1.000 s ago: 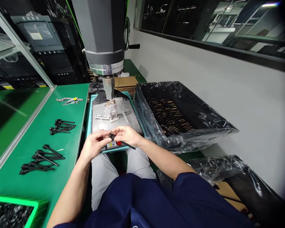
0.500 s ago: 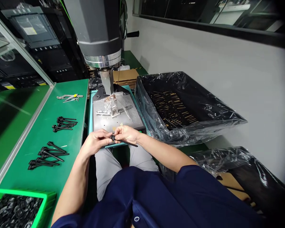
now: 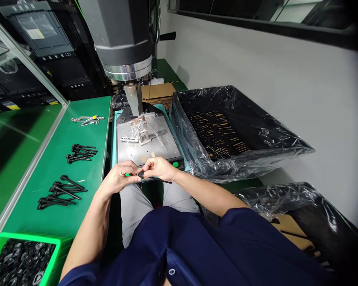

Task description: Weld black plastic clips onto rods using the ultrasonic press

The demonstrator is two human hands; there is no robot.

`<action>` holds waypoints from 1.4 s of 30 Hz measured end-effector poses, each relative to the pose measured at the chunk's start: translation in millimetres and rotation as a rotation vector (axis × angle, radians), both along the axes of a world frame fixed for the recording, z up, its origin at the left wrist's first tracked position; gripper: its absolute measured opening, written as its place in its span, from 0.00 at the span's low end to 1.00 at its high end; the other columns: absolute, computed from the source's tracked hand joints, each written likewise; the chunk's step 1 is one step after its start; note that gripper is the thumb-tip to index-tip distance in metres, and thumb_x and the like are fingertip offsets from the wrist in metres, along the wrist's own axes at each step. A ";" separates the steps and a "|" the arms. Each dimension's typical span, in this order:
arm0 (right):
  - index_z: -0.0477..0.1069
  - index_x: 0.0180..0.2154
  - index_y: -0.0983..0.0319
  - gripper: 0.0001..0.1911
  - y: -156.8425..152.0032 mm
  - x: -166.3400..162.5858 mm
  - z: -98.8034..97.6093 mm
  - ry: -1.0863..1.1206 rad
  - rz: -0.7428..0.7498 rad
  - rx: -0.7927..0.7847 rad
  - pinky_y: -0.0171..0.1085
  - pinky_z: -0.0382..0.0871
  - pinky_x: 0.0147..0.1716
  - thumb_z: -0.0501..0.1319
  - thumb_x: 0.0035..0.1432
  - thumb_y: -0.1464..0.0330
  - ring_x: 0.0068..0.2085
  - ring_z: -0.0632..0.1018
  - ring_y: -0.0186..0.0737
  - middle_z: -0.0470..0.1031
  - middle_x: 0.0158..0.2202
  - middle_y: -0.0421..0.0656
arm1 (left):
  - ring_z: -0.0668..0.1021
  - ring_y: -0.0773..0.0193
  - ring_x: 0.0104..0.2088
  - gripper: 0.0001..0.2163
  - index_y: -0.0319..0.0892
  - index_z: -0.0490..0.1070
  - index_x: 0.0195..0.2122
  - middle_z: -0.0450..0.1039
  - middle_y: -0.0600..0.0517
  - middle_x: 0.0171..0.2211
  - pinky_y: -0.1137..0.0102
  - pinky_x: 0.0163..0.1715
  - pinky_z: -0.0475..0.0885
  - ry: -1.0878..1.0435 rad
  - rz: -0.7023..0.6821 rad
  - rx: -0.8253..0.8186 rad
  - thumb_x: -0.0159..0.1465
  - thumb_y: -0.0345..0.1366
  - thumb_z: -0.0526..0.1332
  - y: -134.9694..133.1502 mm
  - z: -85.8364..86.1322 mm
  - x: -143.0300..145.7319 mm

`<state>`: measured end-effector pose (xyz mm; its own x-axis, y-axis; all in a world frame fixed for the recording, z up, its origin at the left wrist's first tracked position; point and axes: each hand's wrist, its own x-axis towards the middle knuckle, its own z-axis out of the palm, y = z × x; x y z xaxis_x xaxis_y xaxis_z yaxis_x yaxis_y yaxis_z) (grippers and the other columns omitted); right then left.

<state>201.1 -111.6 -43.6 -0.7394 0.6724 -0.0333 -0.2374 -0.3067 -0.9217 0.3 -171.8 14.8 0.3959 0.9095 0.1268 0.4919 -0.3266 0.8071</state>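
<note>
Both my hands meet in front of the press machine's metal plate (image 3: 155, 149). My right hand (image 3: 158, 168) pinches a thin black ribbed pin (image 3: 155, 179) whose shaft sticks out to the right under the wrist. My left hand (image 3: 119, 177) pinches the pin's head end (image 3: 141, 174), fingers closed on it. A small metal fixture (image 3: 143, 134) with clear film stands on the plate under the machine's horn (image 3: 135, 100).
Two groups of black pins (image 3: 82, 153) (image 3: 61, 192) lie on the green table (image 3: 56, 222) at my left. A green bin of black rings (image 3: 18, 260) sits at the lower left. A plastic-lined black crate (image 3: 226, 131) with thin sticks stands at the right. Tweezers (image 3: 88, 119) lie further back.
My hands stay together on the pin and have drifted slightly toward me. The view has tilted down, showing more of the green bin.
</note>
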 end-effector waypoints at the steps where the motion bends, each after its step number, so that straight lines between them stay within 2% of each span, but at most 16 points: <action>1: 0.71 0.28 0.64 0.22 0.0 -0.6 -1.2 0.014 -0.007 -0.009 0.34 0.71 0.29 0.78 0.35 0.63 0.26 0.78 0.34 0.76 0.23 0.37 | 0.77 0.61 0.34 0.11 0.45 0.82 0.37 0.75 0.47 0.34 0.67 0.36 0.74 -0.015 0.010 0.006 0.59 0.46 0.67 0.2 -3.1 0.1; 5: 0.69 0.29 0.63 0.22 2.1 -5.0 -6.8 0.090 -0.075 -0.088 0.33 0.72 0.29 0.78 0.37 0.62 0.26 0.77 0.33 0.75 0.24 0.36 | 0.77 0.60 0.38 0.11 0.47 0.82 0.41 0.74 0.47 0.37 0.66 0.39 0.73 -0.109 0.138 0.084 0.60 0.43 0.66 1.2 -22.6 4.9; 7: 0.70 0.34 0.63 0.24 5.3 -6.6 -10.5 0.102 -0.096 -0.132 0.33 0.72 0.29 0.78 0.38 0.62 0.27 0.78 0.33 0.76 0.27 0.37 | 0.76 0.61 0.38 0.12 0.48 0.80 0.46 0.73 0.48 0.36 0.66 0.39 0.72 -0.124 0.235 0.135 0.62 0.42 0.65 2.1 -33.7 10.1; 10: 0.71 0.41 0.64 0.26 12.3 -5.2 -16.7 0.048 -0.009 -0.130 0.31 0.70 0.27 0.75 0.44 0.59 0.27 0.78 0.34 0.77 0.29 0.40 | 0.75 0.61 0.37 0.14 0.47 0.79 0.48 0.72 0.49 0.35 0.66 0.38 0.71 -0.118 0.316 0.156 0.63 0.42 0.63 5.3 -47.7 18.0; 12: 0.72 0.43 0.66 0.24 18.7 -1.9 -20.9 -0.002 0.065 -0.084 0.30 0.67 0.24 0.71 0.50 0.57 0.25 0.75 0.32 0.75 0.25 0.39 | 0.75 0.61 0.37 0.14 0.46 0.79 0.48 0.72 0.49 0.35 0.65 0.38 0.71 -0.134 0.337 0.130 0.63 0.43 0.63 9.7 -54.4 21.9; 14: 0.72 0.43 0.66 0.23 27.4 1.3 -25.4 -0.020 0.068 -0.064 0.28 0.62 0.21 0.69 0.52 0.56 0.21 0.71 0.29 0.73 0.23 0.38 | 0.75 0.61 0.37 0.17 0.45 0.77 0.51 0.72 0.49 0.35 0.65 0.38 0.72 -0.203 0.372 0.082 0.62 0.44 0.64 17.0 -59.1 24.6; 17: 0.72 0.45 0.64 0.24 45.1 1.9 -33.3 -0.041 -0.079 -0.109 0.28 0.56 0.17 0.69 0.50 0.56 0.20 0.66 0.26 0.75 0.28 0.39 | 0.77 0.62 0.40 0.25 0.44 0.69 0.60 0.74 0.48 0.40 0.66 0.40 0.72 -0.365 0.447 -0.007 0.62 0.46 0.64 34.9 -62.9 27.8; 21: 0.74 0.40 0.63 0.18 70.7 -8.7 -43.8 -0.140 -0.368 -0.095 0.29 0.57 0.18 0.68 0.51 0.58 0.21 0.66 0.27 0.75 0.30 0.40 | 0.77 0.59 0.49 0.37 0.46 0.51 0.69 0.74 0.43 0.50 0.63 0.46 0.72 -0.528 0.475 -0.154 0.61 0.48 0.64 67.7 -62.9 32.6; 24: 0.74 0.38 0.62 0.14 85.7 -21.6 -48.3 -0.150 -0.491 -0.016 0.30 0.64 0.24 0.67 0.49 0.62 0.26 0.70 0.31 0.75 0.29 0.39 | 0.73 0.56 0.57 0.41 0.47 0.46 0.70 0.70 0.39 0.57 0.60 0.52 0.71 -0.609 0.488 -0.195 0.60 0.48 0.66 90.5 -63.3 36.9; 27: 0.74 0.39 0.62 0.14 97.7 -34.2 -50.6 -0.143 -0.561 0.067 0.34 0.70 0.38 0.66 0.49 0.65 0.35 0.75 0.35 0.77 0.34 0.40 | 0.69 0.54 0.61 0.41 0.47 0.50 0.69 0.62 0.38 0.64 0.59 0.56 0.68 -0.628 0.523 -0.160 0.58 0.47 0.67 104.7 -64.9 41.0; 30: 0.74 0.43 0.61 0.16 108.4 -44.3 -52.0 -0.150 -0.603 0.142 0.40 0.69 0.49 0.65 0.50 0.67 0.44 0.77 0.40 0.78 0.41 0.44 | 0.70 0.53 0.60 0.36 0.46 0.56 0.67 0.59 0.40 0.66 0.58 0.57 0.68 -0.591 0.542 -0.086 0.59 0.47 0.67 107.9 -63.0 45.2; 33: 0.74 0.46 0.59 0.17 117.9 -50.7 -49.8 -0.196 -0.579 0.271 0.44 0.69 0.51 0.63 0.53 0.67 0.47 0.76 0.43 0.78 0.43 0.44 | 0.69 0.51 0.61 0.32 0.43 0.61 0.65 0.62 0.38 0.64 0.57 0.56 0.70 -0.517 0.525 -0.023 0.60 0.44 0.66 104.9 -55.9 48.8; 36: 0.74 0.49 0.57 0.17 126.1 -51.8 -41.5 -0.292 -0.564 0.417 0.44 0.70 0.50 0.61 0.57 0.67 0.45 0.77 0.43 0.77 0.43 0.43 | 0.68 0.50 0.62 0.31 0.41 0.62 0.64 0.65 0.37 0.62 0.56 0.57 0.69 -0.478 0.506 0.000 0.60 0.43 0.65 103.3 -48.6 50.6; 40: 0.73 0.51 0.58 0.19 135.3 -48.4 -26.3 -0.365 -0.707 0.638 0.41 0.70 0.50 0.58 0.57 0.71 0.44 0.77 0.41 0.72 0.51 0.46 | 0.69 0.50 0.60 0.32 0.44 0.63 0.64 0.65 0.39 0.62 0.57 0.53 0.71 -0.462 0.497 0.029 0.59 0.44 0.66 106.2 -45.4 49.9; 42: 0.73 0.51 0.58 0.20 139.9 -47.6 -19.8 -0.359 -0.743 0.705 0.40 0.70 0.50 0.58 0.57 0.72 0.43 0.76 0.40 0.70 0.52 0.46 | 0.70 0.51 0.59 0.32 0.44 0.61 0.64 0.64 0.40 0.62 0.58 0.52 0.72 -0.456 0.494 0.044 0.59 0.44 0.66 107.9 -45.8 49.4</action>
<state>153.5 28.3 -63.4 -0.1636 0.9005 0.4030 0.1739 0.4284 -0.8867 49.7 -64.0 -31.0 -0.1670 0.9602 0.2238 0.2047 -0.1883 0.9605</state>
